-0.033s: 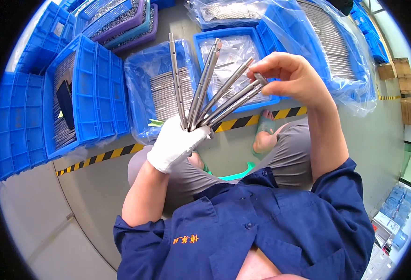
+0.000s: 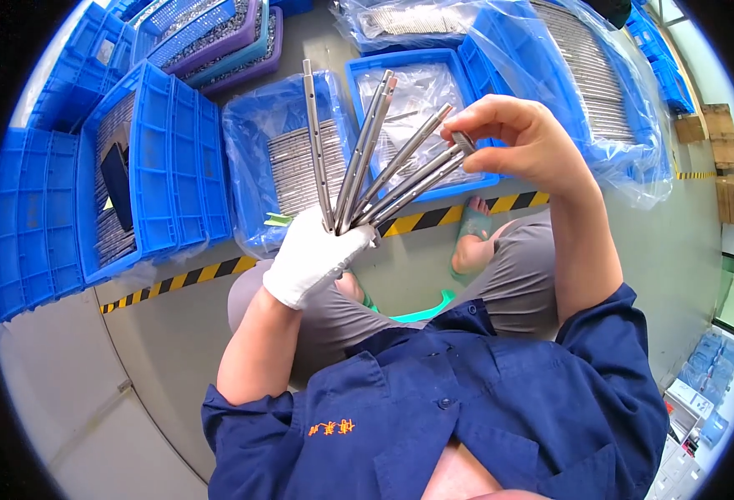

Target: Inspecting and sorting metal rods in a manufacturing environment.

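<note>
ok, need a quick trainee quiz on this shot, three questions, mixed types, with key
1. True or false: the metal rods held in the left hand spread into a fan toward their far ends.

2. Multiple choice: the right hand, by the ends of some rods, wears
A) a white glove
B) a blue glove
C) no glove

3. Fill in: the floor tape in front of the person is striped black and ____.

Key: 1. True. 2. C, it is bare. 3. Yellow.
</note>
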`<action>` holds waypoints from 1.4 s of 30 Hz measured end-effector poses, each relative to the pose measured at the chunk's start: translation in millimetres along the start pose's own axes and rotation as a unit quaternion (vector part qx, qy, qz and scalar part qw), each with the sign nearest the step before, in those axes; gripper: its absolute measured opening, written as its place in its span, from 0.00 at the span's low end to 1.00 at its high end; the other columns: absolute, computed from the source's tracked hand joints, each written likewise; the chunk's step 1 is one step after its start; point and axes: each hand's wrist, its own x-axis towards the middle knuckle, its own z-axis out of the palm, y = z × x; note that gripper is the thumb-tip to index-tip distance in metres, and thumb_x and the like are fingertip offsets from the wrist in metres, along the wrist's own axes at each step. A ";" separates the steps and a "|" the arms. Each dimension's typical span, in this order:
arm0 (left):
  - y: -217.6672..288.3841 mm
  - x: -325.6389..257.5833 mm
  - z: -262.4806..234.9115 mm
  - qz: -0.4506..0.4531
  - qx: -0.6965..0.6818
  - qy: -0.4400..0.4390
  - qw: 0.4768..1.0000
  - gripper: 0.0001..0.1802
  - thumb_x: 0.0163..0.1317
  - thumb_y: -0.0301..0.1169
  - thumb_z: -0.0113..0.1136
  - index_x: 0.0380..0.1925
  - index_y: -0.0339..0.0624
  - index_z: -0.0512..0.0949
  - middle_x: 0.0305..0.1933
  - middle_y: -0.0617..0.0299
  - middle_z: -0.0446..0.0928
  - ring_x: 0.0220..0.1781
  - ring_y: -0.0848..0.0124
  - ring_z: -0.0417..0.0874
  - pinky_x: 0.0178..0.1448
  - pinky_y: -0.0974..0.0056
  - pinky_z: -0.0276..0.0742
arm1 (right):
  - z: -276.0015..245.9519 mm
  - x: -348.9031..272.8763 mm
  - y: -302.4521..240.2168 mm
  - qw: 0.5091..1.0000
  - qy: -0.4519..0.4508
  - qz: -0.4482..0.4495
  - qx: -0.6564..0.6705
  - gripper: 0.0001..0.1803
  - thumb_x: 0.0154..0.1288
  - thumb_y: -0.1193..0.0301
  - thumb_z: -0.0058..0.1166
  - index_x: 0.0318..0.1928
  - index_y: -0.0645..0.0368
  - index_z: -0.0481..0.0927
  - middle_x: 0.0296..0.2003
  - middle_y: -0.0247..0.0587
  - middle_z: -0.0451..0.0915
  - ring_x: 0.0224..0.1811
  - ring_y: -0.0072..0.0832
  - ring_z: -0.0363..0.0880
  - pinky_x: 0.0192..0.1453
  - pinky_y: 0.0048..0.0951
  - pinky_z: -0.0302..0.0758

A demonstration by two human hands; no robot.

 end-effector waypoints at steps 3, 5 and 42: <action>-1.9 -0.2 -0.3 0.015 0.013 0.007 1.000 0.07 0.46 0.26 0.55 0.26 0.36 0.75 0.21 0.68 0.72 0.21 0.82 0.68 0.24 0.75 0.63 | 7.8 1.8 -1.4 0.992 0.030 0.084 0.090 0.19 0.44 0.86 0.57 0.41 0.63 0.75 0.39 0.40 0.76 0.42 0.26 0.74 0.48 0.25 0.71; -0.8 -2.4 0.1 -0.008 0.021 0.001 1.000 0.10 0.45 0.30 0.55 0.25 0.34 0.76 0.21 0.58 0.76 0.25 0.72 0.76 0.32 0.69 0.70 | 14.1 2.3 10.0 0.997 -0.018 0.033 0.060 0.20 0.44 0.86 0.58 0.41 0.63 0.75 0.39 0.40 0.75 0.44 0.25 0.73 0.49 0.23 0.70; -10.6 3.9 0.1 -0.032 -0.115 0.017 0.993 0.15 0.54 0.37 0.52 0.17 0.38 0.77 0.12 0.67 0.69 0.14 0.81 0.67 0.19 0.75 0.61 | 21.8 10.1 25.4 0.978 0.095 0.113 0.148 0.13 0.60 0.72 0.48 0.45 0.64 0.72 0.37 0.42 0.77 0.35 0.25 0.78 0.41 0.24 0.75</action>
